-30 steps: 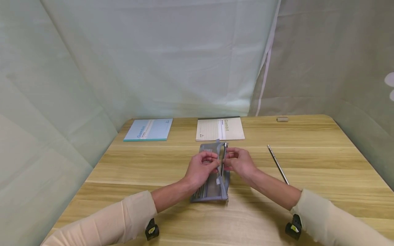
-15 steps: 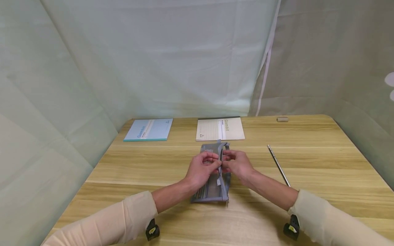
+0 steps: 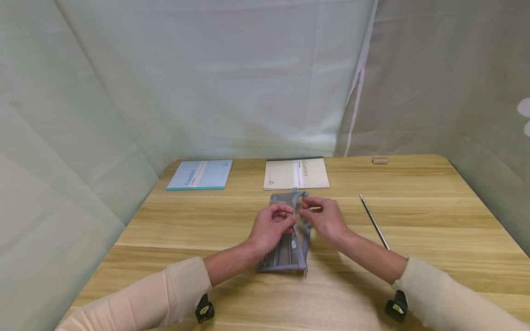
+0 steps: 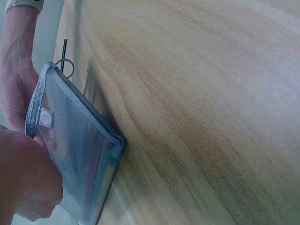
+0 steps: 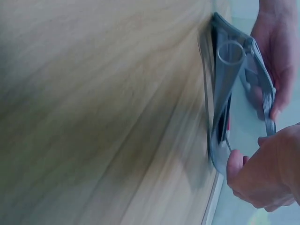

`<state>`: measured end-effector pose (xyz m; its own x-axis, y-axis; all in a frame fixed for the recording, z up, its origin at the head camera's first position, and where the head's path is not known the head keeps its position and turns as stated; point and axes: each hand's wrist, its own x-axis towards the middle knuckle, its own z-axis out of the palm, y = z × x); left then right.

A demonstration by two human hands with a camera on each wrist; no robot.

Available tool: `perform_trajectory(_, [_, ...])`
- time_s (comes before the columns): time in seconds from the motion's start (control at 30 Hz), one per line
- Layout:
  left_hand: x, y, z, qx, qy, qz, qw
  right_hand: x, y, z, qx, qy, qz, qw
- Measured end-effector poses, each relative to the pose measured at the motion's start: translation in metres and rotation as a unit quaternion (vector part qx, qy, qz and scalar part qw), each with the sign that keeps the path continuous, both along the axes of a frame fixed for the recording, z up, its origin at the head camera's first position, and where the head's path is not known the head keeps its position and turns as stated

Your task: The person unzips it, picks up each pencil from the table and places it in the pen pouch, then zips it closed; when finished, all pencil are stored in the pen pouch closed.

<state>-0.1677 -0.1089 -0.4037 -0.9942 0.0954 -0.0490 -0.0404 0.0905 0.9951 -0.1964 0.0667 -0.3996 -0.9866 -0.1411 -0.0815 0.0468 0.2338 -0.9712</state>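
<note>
A grey mesh zip pencil case (image 3: 291, 257) lies on the table, its zipped side gaping toward the right. Slim pencil-like items (image 4: 91, 173) show through the mesh. My left hand (image 3: 271, 225) pinches the near lip of the opening between thumb and fingers. My right hand (image 3: 327, 218) is at the opening's right side, thumb and forefinger apart, with nothing visible between them. In the right wrist view, the right hand's fingertips (image 5: 234, 164) are close to the case's far end. A dark pencil (image 3: 374, 223) lies on the table, right of the case, partly behind the right forearm.
At the back left lies a blue notebook (image 3: 200, 174). A cream notebook (image 3: 296, 174) sits just beyond the case. A small brownish cylinder (image 3: 379, 161) rests near the table's back edge (image 3: 414, 156). Curtains (image 3: 248, 82) hang behind and beside the table.
The pencil that my right hand held in the opening has gone down into the case. The right hand has let go and drawn slightly up and right; the left hand keeps its grip.
</note>
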Motion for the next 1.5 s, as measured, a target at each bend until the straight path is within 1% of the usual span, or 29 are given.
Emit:
perform_trajectory(0.07, [0.0,0.0,-0.001,0.0,0.0,-0.001,1.0,-0.001,0.006,0.002,0.011,0.007,-0.007,0.9999])
perform_trajectory(0.2, [-0.001,-0.001,0.0,-0.006,-0.004,0.0,1.0,-0.003,0.019,0.003,0.029,0.006,-0.015,0.9994])
perform_trajectory(0.37, [-0.001,-0.002,0.0,-0.016,-0.009,0.0,0.9998,-0.004,0.035,0.004,0.027,0.008,-0.03,0.9991])
perform_trajectory(0.5, [0.0,-0.002,0.0,-0.017,-0.008,0.001,0.9998,-0.004,0.051,0.005,0.038,0.015,-0.037,0.9985])
perform_trajectory(0.6, [0.0,-0.003,0.0,-0.018,-0.008,0.003,0.9998,-0.005,0.067,0.007,0.066,0.019,-0.027,0.9973])
perform_trajectory(0.73, [-0.001,-0.003,0.001,-0.019,-0.007,0.003,0.9998,-0.009,0.092,0.009,0.11,0.029,0.0,0.9935])
perform_trajectory(0.8, [-0.001,-0.003,0.001,-0.018,-0.006,0.003,0.9998,-0.012,0.104,0.009,0.124,0.036,0.014,0.9916])
perform_trajectory(0.93, [-0.001,-0.002,0.001,-0.018,-0.003,0.003,0.9998,-0.014,0.126,0.006,0.135,0.047,0.029,0.9894])
perform_trajectory(1.0, [-0.001,-0.002,0.001,-0.019,-0.002,0.003,0.9998,-0.013,0.135,0.003,0.136,0.046,0.029,0.9892])
perform_trajectory(1.13, [-0.001,-0.002,0.001,-0.021,-0.002,0.004,0.9998,-0.011,0.147,-0.004,0.114,0.031,0.028,0.9926])
perform_trajectory(1.23, [-0.001,-0.002,0.001,-0.021,-0.005,0.005,0.9998,-0.007,0.154,-0.009,0.109,0.019,0.023,0.9936])
perform_trajectory(1.3, [0.0,-0.002,0.001,-0.022,-0.005,0.005,0.9997,-0.005,0.158,-0.013,0.115,0.014,0.017,0.9931])
perform_trajectory(1.5, [0.0,-0.001,0.002,-0.021,-0.005,0.004,0.9998,0.001,0.163,-0.021,0.123,0.021,-0.007,0.9922])
